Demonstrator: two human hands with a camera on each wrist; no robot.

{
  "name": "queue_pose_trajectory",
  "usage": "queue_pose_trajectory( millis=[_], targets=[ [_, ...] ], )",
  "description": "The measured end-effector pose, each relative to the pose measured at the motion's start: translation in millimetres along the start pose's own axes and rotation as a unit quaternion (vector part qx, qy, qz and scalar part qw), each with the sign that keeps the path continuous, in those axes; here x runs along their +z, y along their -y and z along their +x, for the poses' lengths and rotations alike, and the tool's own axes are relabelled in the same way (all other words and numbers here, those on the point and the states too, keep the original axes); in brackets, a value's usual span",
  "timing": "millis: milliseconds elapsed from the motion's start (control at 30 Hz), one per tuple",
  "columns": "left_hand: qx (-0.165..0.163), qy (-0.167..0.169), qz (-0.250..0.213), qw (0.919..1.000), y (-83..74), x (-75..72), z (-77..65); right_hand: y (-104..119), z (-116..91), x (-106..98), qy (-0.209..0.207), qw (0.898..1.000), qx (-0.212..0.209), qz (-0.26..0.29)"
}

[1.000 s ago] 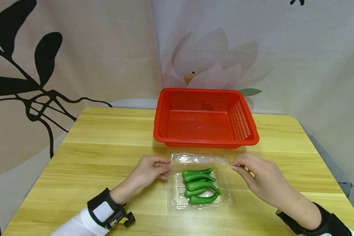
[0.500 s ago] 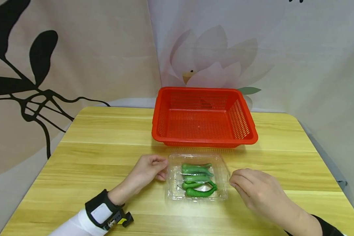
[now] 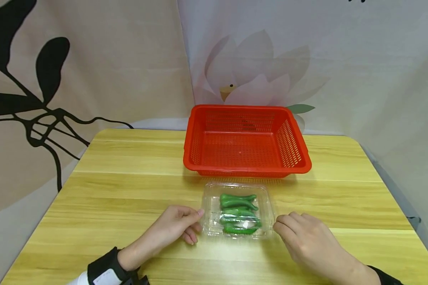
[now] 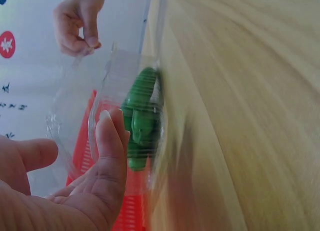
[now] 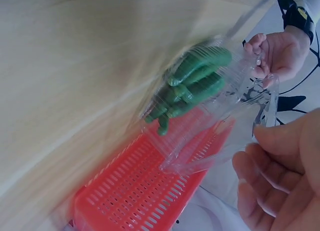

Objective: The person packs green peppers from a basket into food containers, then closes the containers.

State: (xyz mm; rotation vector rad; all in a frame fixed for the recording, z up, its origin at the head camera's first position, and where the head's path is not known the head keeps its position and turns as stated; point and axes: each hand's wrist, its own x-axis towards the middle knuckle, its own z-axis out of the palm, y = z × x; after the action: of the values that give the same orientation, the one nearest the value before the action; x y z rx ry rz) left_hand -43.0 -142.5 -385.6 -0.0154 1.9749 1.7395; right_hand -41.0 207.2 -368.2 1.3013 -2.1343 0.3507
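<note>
A clear plastic clamshell box (image 3: 214,229) lies on the table with several green chili peppers (image 3: 239,204) inside. Its see-through lid tilts over the peppers, with a gap at the front edge in both wrist views. My right hand (image 3: 306,237) pinches the lid's front right corner between thumb and fingers; in the right wrist view the thumb (image 5: 280,136) is on that edge. At the box's left side is my left hand (image 3: 176,225), thumb and fingers apart and fairly straight. In the left wrist view its fingertips (image 4: 112,136) are close to the lid edge; contact is hard to tell.
A red perforated plastic basket (image 3: 246,154) stands directly behind the box, with nothing visible inside. The wooden table (image 3: 135,162) extends to both sides. A printed cloth backdrop (image 3: 135,63) hangs behind the table.
The raised lid has come forward and down over the peppers, led by my right hand moving toward me. My left hand has slid nearer to me and its fingers have spread from the box's edge.
</note>
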Motion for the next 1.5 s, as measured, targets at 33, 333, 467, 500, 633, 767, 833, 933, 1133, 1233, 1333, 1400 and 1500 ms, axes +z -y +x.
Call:
queue_pose_trajectory(
  millis=[33, 333, 467, 500, 633, 767, 833, 933, 1133, 1233, 1333, 1400, 1500],
  targets=[
    [-0.001, 0.006, 0.002, 1.0, 0.4, 1.0, -0.9, 0.5, -1.5, 0.5, 0.006, 1.0, 0.002, -0.001],
    [0.0, 0.023, -0.025, 0.9994, 3.9, 4.5, -2.6, 2.9, -12.1, 7.7, 0.035, 0.999, 0.001, -0.001],
    [-0.002, 0.032, -0.043, 0.9986, 5.0, 4.3, -1.2, 3.6, -14.6, 10.2, 0.044, 0.999, 0.008, 0.0],
    [-0.003, 0.033, -0.045, 0.9984, 5.2, 4.3, -0.9, 3.7, -15.1, 10.6, 0.045, 0.999, 0.011, 0.003],
    [-0.002, 0.038, -0.052, 0.9979, 5.9, 4.3, -0.5, 4.2, -17.1, 10.9, 0.055, 0.997, 0.04, 0.027],
    [-0.005, 0.041, -0.057, 0.9975, 5.7, 4.2, -0.7, 3.4, -19.8, 10.9, 0.055, 0.994, 0.082, 0.054],
    [-0.005, 0.041, -0.057, 0.9975, 5.6, 4.3, -1.0, 1.9, -21.4, 11.5, 0.044, 0.991, 0.109, 0.068],
    [-0.004, 0.041, -0.058, 0.9975, 5.3, 4.3, -1.4, -0.3, -23.9, 12.2, 0.024, 0.982, 0.163, 0.088],
    [-0.002, 0.039, -0.057, 0.9976, 4.7, 4.6, -1.2, -1.7, -25.6, 8.7, 0.06, 0.927, 0.336, 0.154],
    [-0.002, 0.039, -0.057, 0.9976, 4.1, 4.6, -0.7, -3.1, -24.2, 4.4, 0.108, 0.878, 0.418, 0.205],
    [-0.004, 0.038, -0.057, 0.9976, 3.5, 4.3, 0.4, -6.9, -22.8, 1.4, 0.152, 0.825, 0.472, 0.269],
    [-0.005, 0.038, -0.057, 0.9977, 3.3, 4.2, 1.5, -9.4, -22.5, 1.0, 0.176, 0.794, 0.489, 0.314],
    [-0.006, 0.039, -0.056, 0.9976, 2.8, 4.2, 2.8, -11.5, -23.0, 2.2, 0.198, 0.761, 0.497, 0.367]
  ],
)
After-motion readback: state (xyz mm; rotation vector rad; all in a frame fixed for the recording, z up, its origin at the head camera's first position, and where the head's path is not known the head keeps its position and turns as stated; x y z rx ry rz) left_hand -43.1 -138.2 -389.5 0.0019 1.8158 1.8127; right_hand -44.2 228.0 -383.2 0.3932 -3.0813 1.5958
